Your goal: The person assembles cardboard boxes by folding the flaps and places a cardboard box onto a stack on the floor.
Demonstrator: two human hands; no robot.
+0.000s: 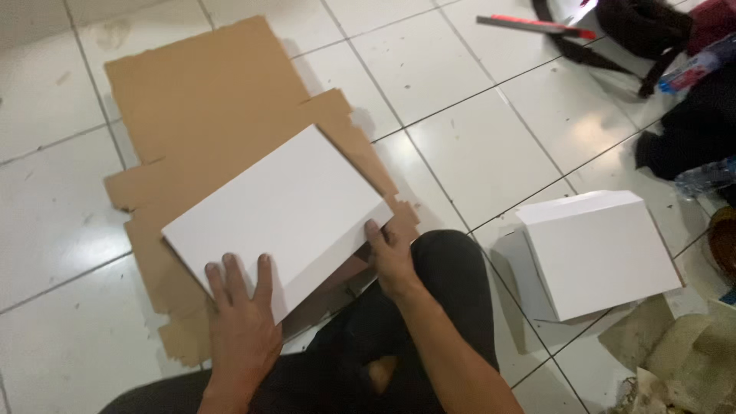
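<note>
A flat white board [287,207] lies tilted on a brown flattened cardboard sheet [207,100] on the tiled floor. My left hand [241,322] rests palm down on the board's near corner, fingers spread over its surface. At the board's right near edge, my right hand [391,257] grips it with the thumb on top and the fingers hidden underneath. My knees in dark trousers [448,268] show below the board.
A white folded box [602,253] stands on the floor to the right. A red and black long tool [537,25] lies at the far top. Dark bags and clothing [690,92], plastic bottles and crumpled paper [682,353] crowd the right edge.
</note>
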